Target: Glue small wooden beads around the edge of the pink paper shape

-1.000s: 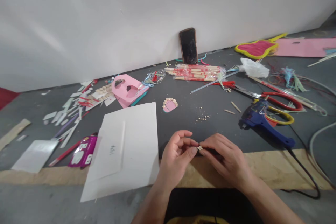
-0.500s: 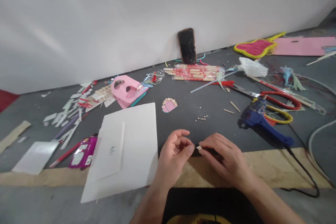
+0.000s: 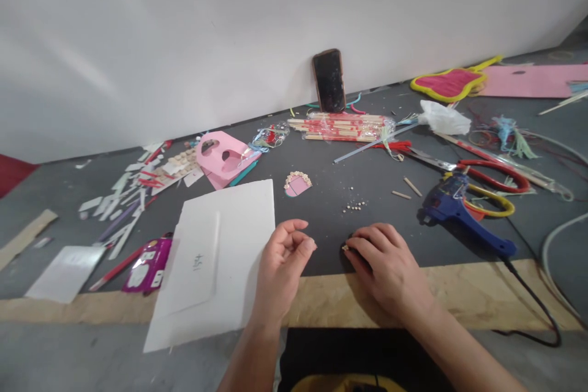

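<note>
My right hand [image 3: 383,266] is closed low over the dark tabletop, thumb and fingers pinching a small cluster of pale beige bits [image 3: 346,248]. Most of the cluster is hidden behind the fingertips. My left hand [image 3: 282,266] is beside the white board's right edge, its fingers curled and the thumb pressed to them. Whether anything small sits in that pinch I cannot make out. Beyond the hands lies a pink arched piece [image 3: 298,184], edged along its curve with similar beige bits. Several loose small bits [image 3: 353,206] are scattered on the table past my right hand.
A blue glue gun [image 3: 459,208] and scissors [image 3: 498,174] lie at right, the cord running to the table edge. White boards [image 3: 248,245] cover the left front. Behind are wrapped sticks [image 3: 344,127], a phone [image 3: 329,81] against the wall, and a pink cut-out [image 3: 225,156].
My left hand has drawn away to the left, widening the gap between the hands. The right hand has turned slightly and moved a little forward, still holding the beige cluster.
</note>
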Demonstrator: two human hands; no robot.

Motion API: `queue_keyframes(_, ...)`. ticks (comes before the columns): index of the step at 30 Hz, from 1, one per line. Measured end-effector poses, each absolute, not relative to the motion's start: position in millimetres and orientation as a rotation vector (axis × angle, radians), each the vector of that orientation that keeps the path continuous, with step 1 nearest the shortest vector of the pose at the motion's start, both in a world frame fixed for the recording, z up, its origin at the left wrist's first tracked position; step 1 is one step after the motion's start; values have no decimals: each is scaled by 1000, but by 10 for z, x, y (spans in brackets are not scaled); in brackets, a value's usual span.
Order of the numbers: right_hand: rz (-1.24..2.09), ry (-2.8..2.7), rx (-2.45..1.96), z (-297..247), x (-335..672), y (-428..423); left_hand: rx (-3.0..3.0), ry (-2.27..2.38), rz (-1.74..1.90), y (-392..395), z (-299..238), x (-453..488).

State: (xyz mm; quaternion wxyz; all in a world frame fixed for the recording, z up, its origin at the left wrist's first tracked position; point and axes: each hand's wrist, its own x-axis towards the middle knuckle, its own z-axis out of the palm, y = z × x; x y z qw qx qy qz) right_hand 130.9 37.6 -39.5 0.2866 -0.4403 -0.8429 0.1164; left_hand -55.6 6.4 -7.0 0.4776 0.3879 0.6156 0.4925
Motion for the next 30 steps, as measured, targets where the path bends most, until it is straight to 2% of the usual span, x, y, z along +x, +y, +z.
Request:
queue_keyframes(13, 310, -2328, -1161, -374, 1363, 328, 1421, 1807, 968, 137, -20, -510)
queue_keyframes(21, 348, -2287, -1135, -387, 1512, 274, 2025, 1816, 716, 455, 2, -275)
queue_keyframes(30, 261, -2245, -1276, -416, 1656, 299, 2239, 1743, 543, 753, -7, -51)
